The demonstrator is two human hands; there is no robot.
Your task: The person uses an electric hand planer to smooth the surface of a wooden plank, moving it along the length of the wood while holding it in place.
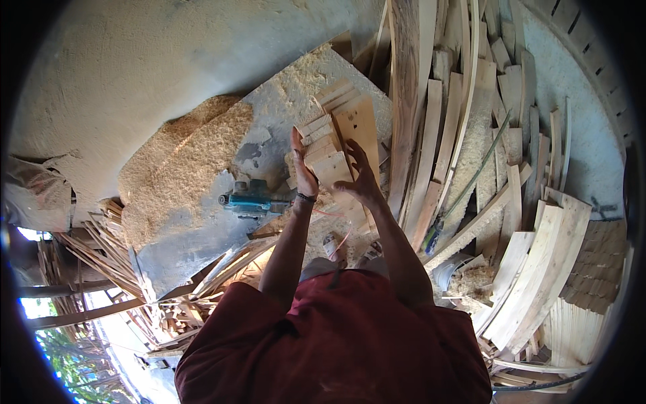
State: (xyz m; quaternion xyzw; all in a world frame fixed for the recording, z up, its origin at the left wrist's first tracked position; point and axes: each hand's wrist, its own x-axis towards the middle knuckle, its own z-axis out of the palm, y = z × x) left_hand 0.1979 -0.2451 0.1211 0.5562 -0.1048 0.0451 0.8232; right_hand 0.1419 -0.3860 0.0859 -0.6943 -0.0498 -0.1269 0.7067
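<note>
Between my hands is a stack of short pale wooden boards [321,145], its pieces set side by side above the near right part of the grey worktable. My left hand [305,168] presses along the stack's left side, fingers straight and together. My right hand [363,176] grips the near right corner, thumb and fingers bent around it. A wider light board [356,122] with small dark marks lies beside and partly under the stack. To the left of my left wrist, a teal power tool [254,203], like a hand planer, lies on the table. The stack's underside is hidden.
Sawdust is heaped on the worktable's left side [192,158]; its bare surface [182,246] shows nearer. Long planks [431,135] lean and lie along the right. Curved boards [538,269] stand at lower right. Thin offcuts [185,316] pile at lower left. A green hose [481,165] crosses the planks.
</note>
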